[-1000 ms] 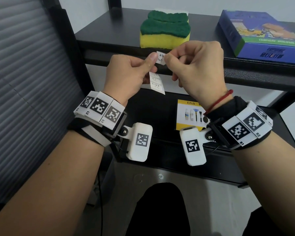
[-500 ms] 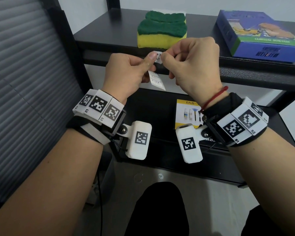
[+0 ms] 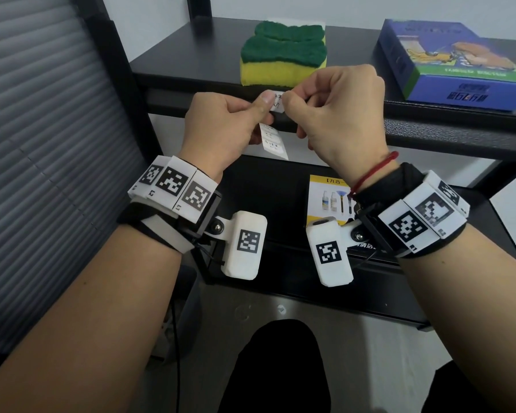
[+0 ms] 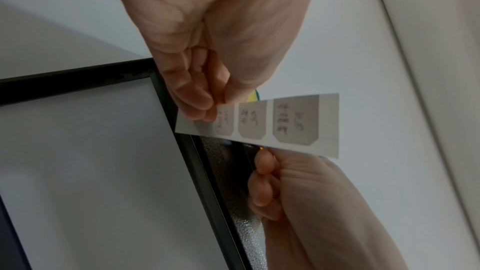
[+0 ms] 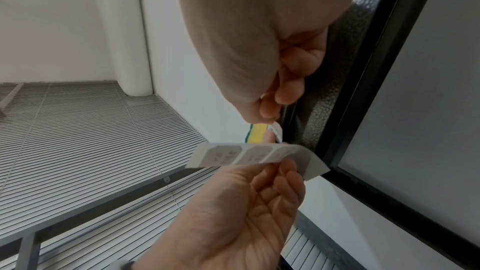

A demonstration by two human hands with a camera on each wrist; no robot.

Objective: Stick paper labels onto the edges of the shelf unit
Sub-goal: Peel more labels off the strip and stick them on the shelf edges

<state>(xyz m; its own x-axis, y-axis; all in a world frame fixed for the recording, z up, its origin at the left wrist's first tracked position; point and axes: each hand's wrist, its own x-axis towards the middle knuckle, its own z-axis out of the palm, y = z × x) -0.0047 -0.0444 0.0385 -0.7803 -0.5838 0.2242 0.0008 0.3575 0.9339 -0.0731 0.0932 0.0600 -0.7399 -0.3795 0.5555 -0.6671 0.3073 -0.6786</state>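
A small white handwritten label [image 3: 276, 102] is pinched between both thumbs, right in front of the black top shelf's front edge [image 3: 429, 135]. My left hand [image 3: 259, 108] also grips the white backing strip [image 3: 273, 141], which hangs down and carries three more labels [image 4: 272, 122]. My right hand [image 3: 289, 102] pinches the label's right end, fingers curled. In the right wrist view the label [image 5: 276, 132] stands close to the textured shelf edge [image 5: 337, 69], with the strip [image 5: 246, 155] bent below it. Whether the label touches the edge is unclear.
A green and yellow sponge [image 3: 283, 52] sits on the top shelf just behind the hands, and a blue box [image 3: 459, 64] lies to the right. A yellow product card [image 3: 325, 198] lies on the lower shelf. Grey blinds [image 3: 42, 144] fill the left side.
The two hands have drawn slightly closer together and drifted a little left. Both thumbs keep their pinch on the label, and the strip still hangs from the left hand.
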